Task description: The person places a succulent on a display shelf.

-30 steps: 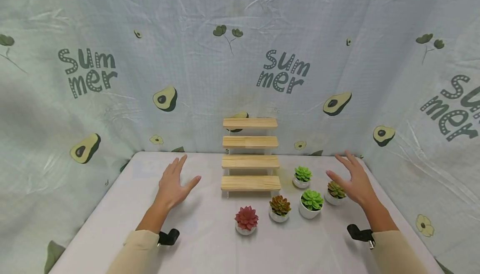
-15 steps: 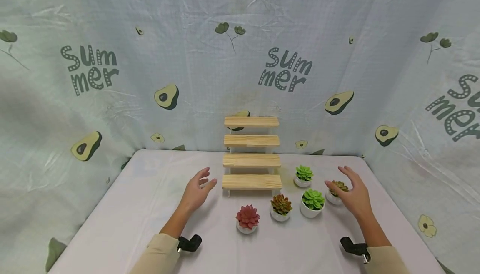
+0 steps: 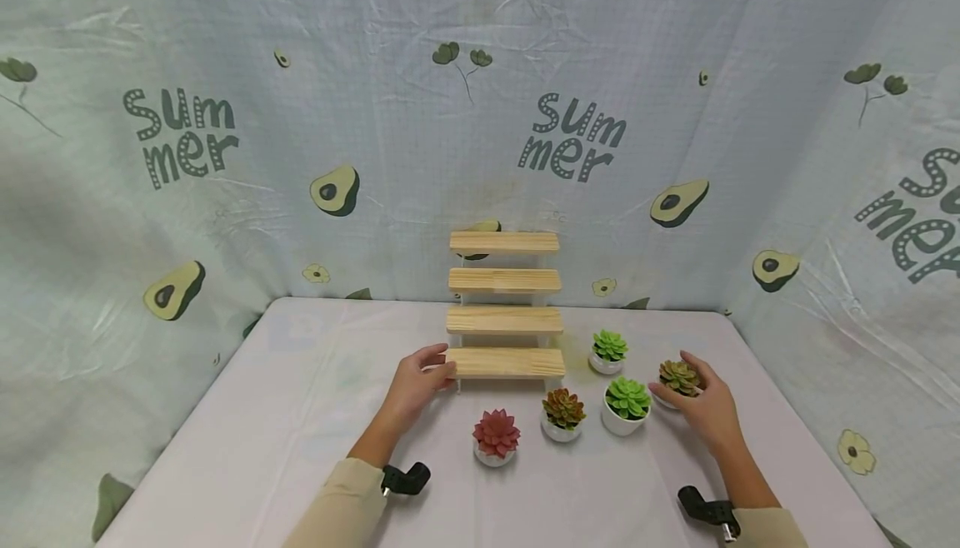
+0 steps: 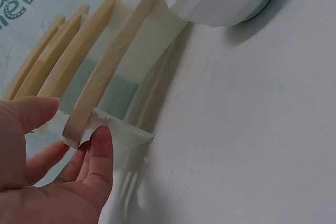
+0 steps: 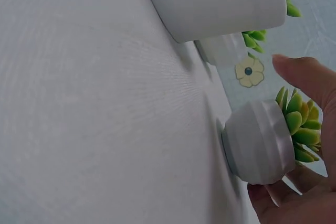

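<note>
A four-tier wooden plank stand (image 3: 506,321) stands at the back middle of the table. My left hand (image 3: 418,386) is at the left end of its lowest plank. In the left wrist view, fingertips (image 4: 101,139) touch that plank's end from below, and the thumb is apart from it. My right hand (image 3: 708,411) reaches around an olive-green potted succulent (image 3: 679,379). The right wrist view shows its white faceted pot (image 5: 260,142) upright on the table, with my fingers close against its far side and my thumb apart from it.
Two bright green potted succulents (image 3: 627,402) stand left of my right hand, one behind the other. A brownish-orange one (image 3: 562,411) and a red one (image 3: 496,437) stand before the stand. A printed curtain (image 3: 405,115) encloses the white table (image 3: 247,440).
My left hand has moved right to the end of the lowest plank. My right hand has lowered and closed in around the olive-green succulent. The pots and stand remain in place.
</note>
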`<state>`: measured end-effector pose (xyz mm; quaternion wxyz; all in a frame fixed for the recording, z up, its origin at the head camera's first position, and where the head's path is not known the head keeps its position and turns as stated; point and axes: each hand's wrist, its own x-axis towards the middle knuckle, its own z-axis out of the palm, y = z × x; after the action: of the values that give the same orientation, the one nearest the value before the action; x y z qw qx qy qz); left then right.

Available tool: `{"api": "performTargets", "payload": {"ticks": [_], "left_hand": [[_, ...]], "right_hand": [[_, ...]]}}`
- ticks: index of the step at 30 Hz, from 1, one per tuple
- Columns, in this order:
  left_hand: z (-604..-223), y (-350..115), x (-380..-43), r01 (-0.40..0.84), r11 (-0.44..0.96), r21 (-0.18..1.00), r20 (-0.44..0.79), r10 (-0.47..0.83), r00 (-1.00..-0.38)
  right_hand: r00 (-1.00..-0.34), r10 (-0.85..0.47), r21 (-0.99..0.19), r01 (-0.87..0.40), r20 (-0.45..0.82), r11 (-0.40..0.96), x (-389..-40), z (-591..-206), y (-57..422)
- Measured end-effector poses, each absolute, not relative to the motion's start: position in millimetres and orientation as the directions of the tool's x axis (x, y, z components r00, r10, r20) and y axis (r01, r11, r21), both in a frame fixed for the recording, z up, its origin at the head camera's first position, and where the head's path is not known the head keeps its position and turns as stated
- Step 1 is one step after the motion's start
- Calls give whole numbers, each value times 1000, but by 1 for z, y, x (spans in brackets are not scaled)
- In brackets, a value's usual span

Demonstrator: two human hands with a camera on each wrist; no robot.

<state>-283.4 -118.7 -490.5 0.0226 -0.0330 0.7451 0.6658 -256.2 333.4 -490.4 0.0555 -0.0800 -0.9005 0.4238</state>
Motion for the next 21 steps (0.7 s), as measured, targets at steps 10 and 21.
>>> {"api": "performTargets", "payload": {"ticks": [10, 21], "left_hand": [[-495, -118, -288, -82, 36, 996, -82, -18, -997], [-497, -119, -290, -87, 2, 996, -87, -18, -996]], "right_hand": [[-982, 190, -818, 108, 2, 565, -253, -496, 338], [-973, 229, -810, 161, -34, 563, -252, -497, 339]]}}
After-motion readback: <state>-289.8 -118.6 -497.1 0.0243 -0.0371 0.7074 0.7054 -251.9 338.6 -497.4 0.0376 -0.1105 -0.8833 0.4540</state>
